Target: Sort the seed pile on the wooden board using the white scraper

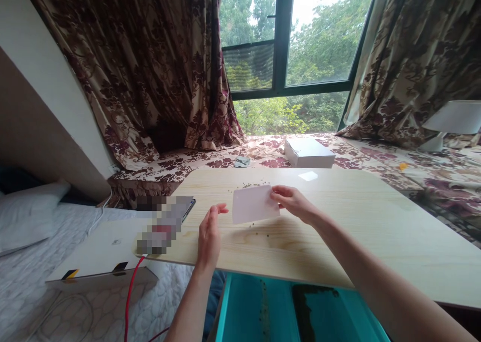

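A thin white rectangular card (252, 205) is pinched at its right end by my right hand (290, 202), tilted a little above the wooden tabletop (319, 192). My left hand (211, 234) is just left of the card and apart from it, fingers stretched toward the card with nothing in them. Small dark grains (252, 185) lie scattered behind the card's far edge, and a few more rest in front of it. What lies directly under the card is hidden.
Below the table's front edge sits a turquoise bin (244, 307) with dark grains and a dark patch inside. A blurred-out device (161, 229) with a red cable (131, 287) lies at left. A white box (310, 151) stands on the window ledge, a flat carton (105, 252) on the bed.
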`<action>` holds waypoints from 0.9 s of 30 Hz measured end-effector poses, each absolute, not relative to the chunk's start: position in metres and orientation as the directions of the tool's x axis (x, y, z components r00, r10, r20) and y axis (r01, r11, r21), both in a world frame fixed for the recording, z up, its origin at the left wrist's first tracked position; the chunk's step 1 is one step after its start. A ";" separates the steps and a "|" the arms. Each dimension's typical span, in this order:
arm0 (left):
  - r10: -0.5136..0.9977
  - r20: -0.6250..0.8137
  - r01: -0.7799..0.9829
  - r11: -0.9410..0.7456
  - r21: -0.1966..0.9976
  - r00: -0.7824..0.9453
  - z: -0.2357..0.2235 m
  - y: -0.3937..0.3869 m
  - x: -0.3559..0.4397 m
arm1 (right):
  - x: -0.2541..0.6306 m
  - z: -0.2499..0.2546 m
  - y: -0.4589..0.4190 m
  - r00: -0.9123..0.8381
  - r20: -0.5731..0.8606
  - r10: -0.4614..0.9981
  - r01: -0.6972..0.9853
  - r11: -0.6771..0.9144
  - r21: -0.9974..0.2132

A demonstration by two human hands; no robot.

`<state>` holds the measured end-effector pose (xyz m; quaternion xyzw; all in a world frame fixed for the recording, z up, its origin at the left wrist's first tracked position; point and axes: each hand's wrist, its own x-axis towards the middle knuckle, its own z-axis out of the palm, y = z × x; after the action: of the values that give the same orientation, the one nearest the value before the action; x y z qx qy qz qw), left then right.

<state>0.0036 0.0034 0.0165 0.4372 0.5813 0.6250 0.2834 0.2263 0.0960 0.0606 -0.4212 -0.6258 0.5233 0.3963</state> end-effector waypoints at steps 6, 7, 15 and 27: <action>0.877 0.222 0.166 -0.166 0.972 -0.425 0.017 0.004 0.004 | 0.222 0.060 0.099 -0.358 0.002 0.934 0.119 0.048 -0.992; 0.879 0.223 0.168 -0.166 0.972 -0.422 0.017 0.004 0.004 | 0.221 0.060 0.099 -0.362 -0.008 0.932 0.121 0.039 -0.992; 0.881 0.203 0.170 -0.142 0.975 -0.427 0.015 0.005 0.002 | 0.221 0.063 0.104 -0.430 -0.091 0.898 0.174 -0.016 -0.985; 0.896 0.192 0.201 -0.119 0.972 -0.401 0.013 0.005 0.002 | 0.264 0.077 0.091 -0.621 -0.216 0.754 0.352 0.022 -0.936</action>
<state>0.0021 0.0054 0.0133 0.4611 0.5947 0.5888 0.2950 0.2641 0.0912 0.0771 -0.3986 -0.6932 0.5745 0.1749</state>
